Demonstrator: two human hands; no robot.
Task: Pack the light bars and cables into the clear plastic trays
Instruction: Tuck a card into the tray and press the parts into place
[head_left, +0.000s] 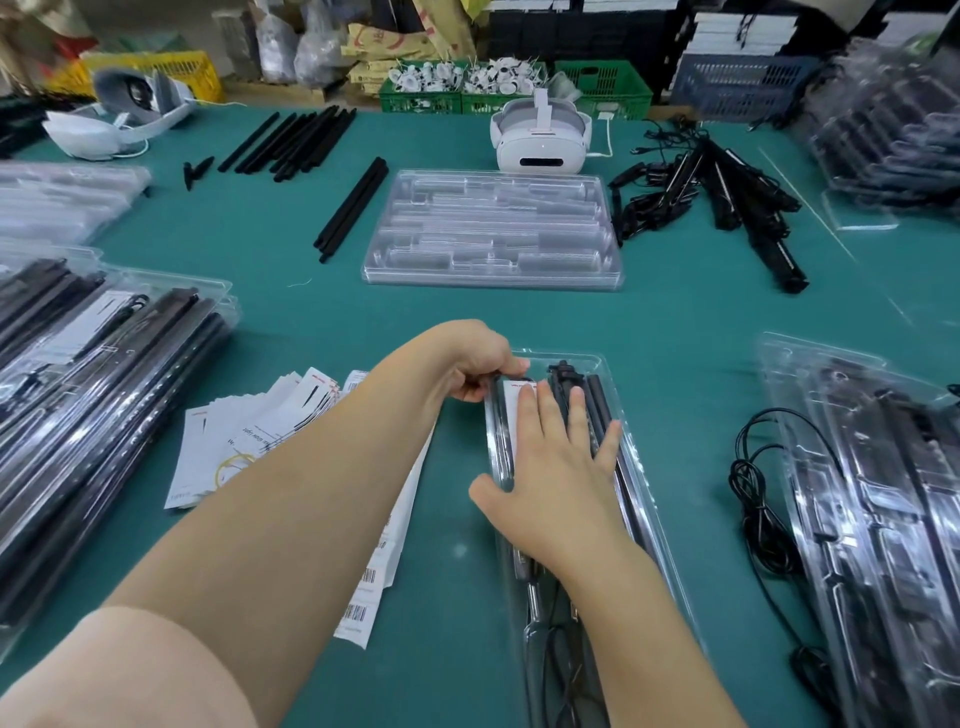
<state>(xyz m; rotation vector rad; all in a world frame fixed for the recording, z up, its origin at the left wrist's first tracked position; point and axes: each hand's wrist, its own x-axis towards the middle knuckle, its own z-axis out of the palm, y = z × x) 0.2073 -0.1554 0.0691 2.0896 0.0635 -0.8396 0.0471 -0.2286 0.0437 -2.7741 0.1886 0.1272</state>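
Observation:
A clear plastic tray (631, 452) lies lengthwise in front of me on the green table, filled with black light bars (602, 410), a white leaflet and a cable at its near end. My right hand (561, 467) lies flat on the tray's contents, fingers straight and spread. My left hand (475, 364) curls its fingers round the tray's far left corner. An empty stack of clear trays (493, 228) sits farther back in the middle. Loose black bars (353, 208) lie to its left, and a second row of them (291, 137) lies behind.
Packed trays are stacked at the left (93, 395) and right (872, 493). White leaflets (260, 431) fan out under my left forearm. A loose black cable (758, 499) lies right of my tray. Bars with cables (727, 197) and a white headset (540, 135) sit at the back.

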